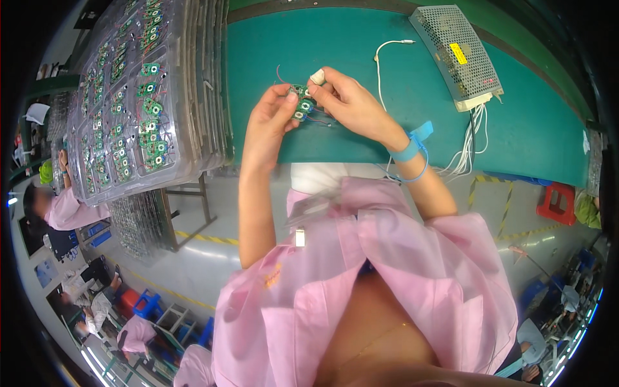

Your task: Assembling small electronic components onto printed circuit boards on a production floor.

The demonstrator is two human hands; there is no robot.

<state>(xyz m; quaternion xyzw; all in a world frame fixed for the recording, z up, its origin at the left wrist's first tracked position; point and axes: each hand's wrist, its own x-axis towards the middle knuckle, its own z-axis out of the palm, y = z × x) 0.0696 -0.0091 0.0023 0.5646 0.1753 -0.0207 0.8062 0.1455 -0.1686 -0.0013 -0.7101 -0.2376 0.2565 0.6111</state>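
Note:
Above the green table, both my hands hold a small green circuit board panel (301, 107) with dark-centred round parts and thin wires. My left hand (272, 116) pinches its left edge between thumb and fingers. A red wire sticks up beside those fingertips. My right hand (345, 100) grips the upper right side of the panel, and a white finger cot (318, 77) covers one fingertip. Around my right wrist is a blue wrist strap (409, 149) with a cord. Part of the panel is hidden behind my fingers.
At the left stands a tall stack of clear trays (138, 106) full of green circuit boards. A perforated metal power supply (456, 55) with white cables lies on the green table (277, 39) at the right. A white cable (379, 71) runs between. Other people sit farther off.

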